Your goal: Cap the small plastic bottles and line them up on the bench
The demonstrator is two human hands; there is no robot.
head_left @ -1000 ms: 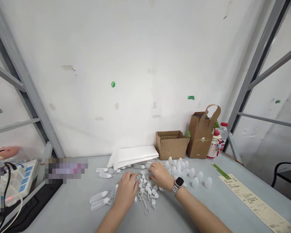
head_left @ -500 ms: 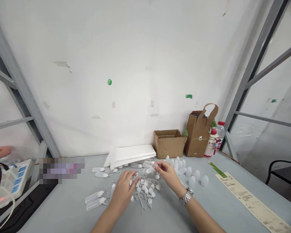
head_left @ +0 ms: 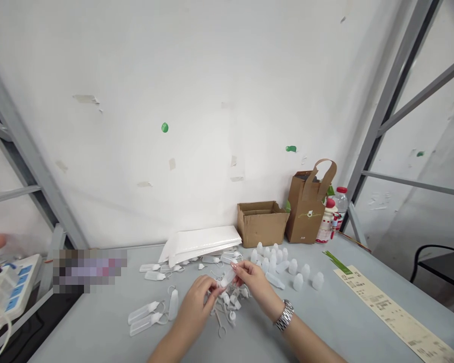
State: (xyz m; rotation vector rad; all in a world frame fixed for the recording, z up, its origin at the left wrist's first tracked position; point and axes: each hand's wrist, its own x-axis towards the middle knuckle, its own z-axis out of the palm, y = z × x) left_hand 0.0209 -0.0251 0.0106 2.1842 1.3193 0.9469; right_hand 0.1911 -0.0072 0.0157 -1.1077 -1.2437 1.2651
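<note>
A small translucent plastic squeeze bottle [head_left: 228, 276] is held up, tilted, between my two hands. The fingers and thumb of my right hand [head_left: 256, 283] grip its body. My left hand [head_left: 197, 303] pinches a small white cap [head_left: 220, 285] at the bottle's lower end; the fingertips partly hide it. Just below my hands lies a heap of white caps with ring-shaped straps [head_left: 232, 303]. Capped bottles [head_left: 144, 312] rest to the left of my left hand, one more bottle [head_left: 173, 304] beside them. Several uncapped bottles [head_left: 293, 266] are on the right.
White padded envelopes [head_left: 204, 239] lie by the wall, with more capped bottles [head_left: 155, 276] in front. Behind stand a cardboard box [head_left: 263, 229], a brown paper bag [head_left: 304, 217] and drink bottles [head_left: 327, 224]. A long printed paper strip [head_left: 386, 305] lies right, a power strip [head_left: 20, 287] left.
My hands have come together: the right brought the bottle down and left, while the left closed on a cap from the heap and met it. The camera view shifted slightly.
</note>
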